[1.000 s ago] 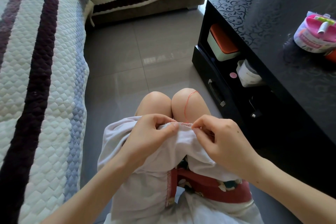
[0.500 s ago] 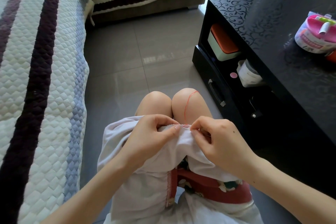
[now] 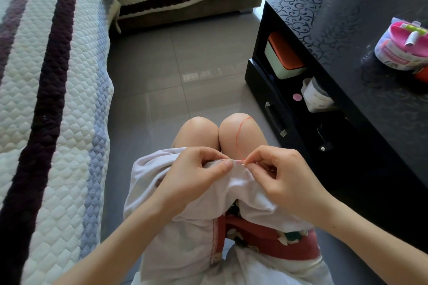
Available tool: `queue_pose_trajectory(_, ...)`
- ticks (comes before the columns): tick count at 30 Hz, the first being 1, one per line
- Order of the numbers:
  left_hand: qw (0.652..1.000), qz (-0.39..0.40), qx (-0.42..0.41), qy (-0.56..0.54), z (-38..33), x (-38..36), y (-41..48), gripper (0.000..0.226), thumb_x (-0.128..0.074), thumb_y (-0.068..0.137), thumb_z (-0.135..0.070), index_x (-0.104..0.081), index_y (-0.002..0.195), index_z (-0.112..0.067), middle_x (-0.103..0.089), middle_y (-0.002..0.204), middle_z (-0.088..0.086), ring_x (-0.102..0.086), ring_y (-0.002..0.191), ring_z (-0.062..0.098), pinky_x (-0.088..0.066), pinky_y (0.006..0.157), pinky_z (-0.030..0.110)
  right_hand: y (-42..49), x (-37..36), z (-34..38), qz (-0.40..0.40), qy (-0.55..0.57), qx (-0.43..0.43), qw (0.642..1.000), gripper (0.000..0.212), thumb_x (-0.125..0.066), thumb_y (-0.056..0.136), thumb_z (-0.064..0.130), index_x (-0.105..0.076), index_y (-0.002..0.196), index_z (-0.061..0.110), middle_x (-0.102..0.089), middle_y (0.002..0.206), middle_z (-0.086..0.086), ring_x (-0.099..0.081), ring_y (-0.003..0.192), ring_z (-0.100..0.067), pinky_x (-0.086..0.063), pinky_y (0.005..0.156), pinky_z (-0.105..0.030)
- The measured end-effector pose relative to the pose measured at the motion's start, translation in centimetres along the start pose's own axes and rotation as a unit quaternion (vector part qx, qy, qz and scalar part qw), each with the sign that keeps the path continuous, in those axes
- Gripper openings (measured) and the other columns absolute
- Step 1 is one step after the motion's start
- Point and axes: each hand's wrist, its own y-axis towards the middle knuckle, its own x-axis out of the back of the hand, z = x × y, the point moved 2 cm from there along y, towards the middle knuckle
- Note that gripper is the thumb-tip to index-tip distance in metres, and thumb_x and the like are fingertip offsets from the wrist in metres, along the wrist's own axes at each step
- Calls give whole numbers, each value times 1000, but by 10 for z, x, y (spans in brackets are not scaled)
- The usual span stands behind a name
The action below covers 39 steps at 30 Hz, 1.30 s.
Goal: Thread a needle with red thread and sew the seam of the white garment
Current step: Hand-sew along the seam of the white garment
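Both hands were right up at the seam point(image 3: 232, 160), almost touching each other over the lap. The left hand point(image 3: 196, 173) had the folded edge of the white garment point(image 3: 180, 233) pinched between thumb and curled fingers, holding that ridge of cloth up. The right hand point(image 3: 287, 178) was closed down tight too, thumb and forefinger pinching the needle point(image 3: 242, 164). Honestly it was only a tiny glint, so I couldn't tell how much of it was through the fabric.

What mattered for the next bit, I reckon: the needle seemed to lie roughly sideways along the fold, its visible end toward the left thumb. So the cloth sat just left of the right hand's pinch, and the right hand was the one to do the pushing or pulling. The red thread point(image 3: 238, 136) ran from the seam in a loose curve away over the right knee point(image 3: 234, 127), with plenty of slack.

My guess is she was mid-stitch, and the risk was pricking that left fingertip, since it was so close. The sewing kit point(image 3: 403, 46) sat well apart on the black table point(image 3: 347, 30).
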Motion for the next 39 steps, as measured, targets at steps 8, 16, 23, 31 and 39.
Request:
queue_pose_trajectory(8,982,102,53,-150,5,1,3,14,-62,91,-14,-75,88,-11,-75,85,-1,-66,83,5,-48,74,17,5,3,-5,50,155,-86,983,15,-60,90,0,-70,81,8,-69,75,-12,-67,80,-29,-53,77,-44)
queue_pose_trajectory(16,957,156,73,-235,9,-3,5,18,-64,79,-24,-78,86,-15,-74,90,5,-67,87,11,-50,75,20,3,-3,-2,69,246,-98,962,14,-56,92,-3,-66,83,1,-65,74,-5,-61,76,-12,-50,75,-28)
queue_pose_trajectory(23,955,144,69,-250,10,1,6,30,-64,79,-21,-73,98,0,-72,100,19,-68,91,19,-54,80,23,7,2,-8,109,148,-73,980,7,-61,91,8,-62,89,14,-65,73,-1,-60,67,-11,-48,63,-24)
queue_pose_trajectory(31,965,135,63,-216,6,-8,6,15,-66,78,-25,-78,80,-17,-74,86,5,-67,83,10,-50,72,19,6,-3,-4,58,156,-64,984,13,-65,87,0,-68,78,9,-67,67,2,-62,63,-4,-49,62,-21)
queue_pose_trajectory(39,984,107,33,-136,-1,-6,4,15,-66,90,-17,-75,78,-18,-73,76,-7,-64,75,-1,-46,68,12,5,7,7,-92,-150,161,971,21,-61,86,41,-74,89,25,-65,94,8,-60,88,-18,-47,73,-42)
